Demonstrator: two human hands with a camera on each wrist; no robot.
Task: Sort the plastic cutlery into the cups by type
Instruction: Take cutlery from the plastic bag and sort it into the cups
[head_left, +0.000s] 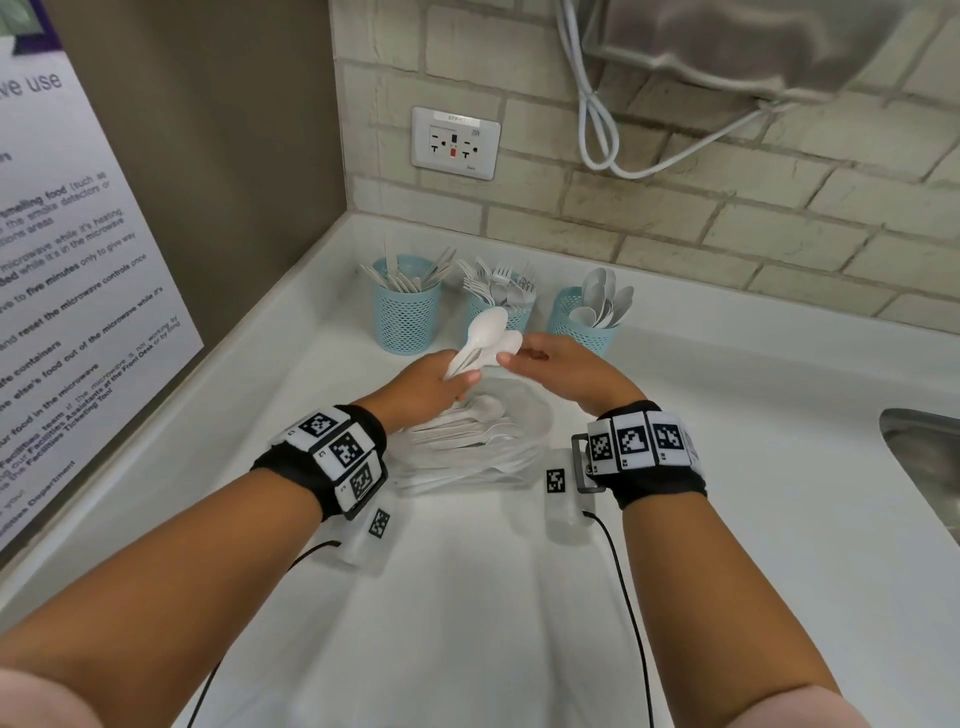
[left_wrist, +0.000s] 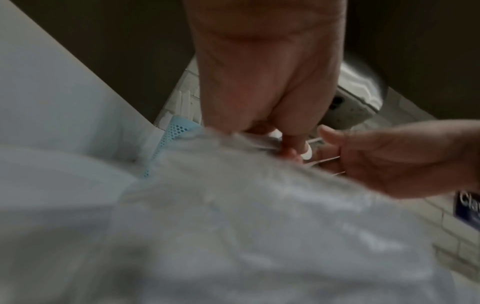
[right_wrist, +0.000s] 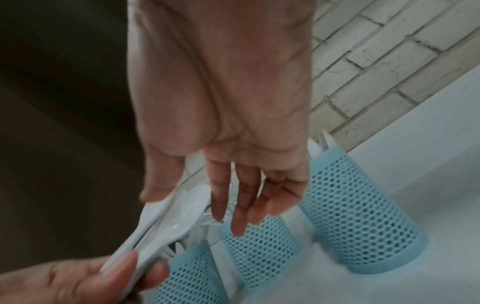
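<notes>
Three blue mesh cups stand in a row near the back wall: the knife cup (head_left: 407, 317) on the left, the fork cup (head_left: 500, 312) in the middle and the spoon cup (head_left: 584, 327) on the right. My left hand (head_left: 447, 379) grips a bundle of white spoons (head_left: 485, 332) by the handles, bowls up, in front of the fork cup. My right hand (head_left: 524, 358) reaches in from the right with straight fingers (right_wrist: 240, 205). Its thumb touches the spoon bowls (right_wrist: 187, 207). Below my hands, loose white cutlery (head_left: 467, 436) lies in a clear wrapper.
The white counter (head_left: 727, 467) ends in a corner, with a brown wall and a poster (head_left: 78, 260) on the left. A sink (head_left: 924, 457) is cut in at the right edge. An outlet (head_left: 455, 143) and a hanging white cable (head_left: 602, 130) are on the brick wall.
</notes>
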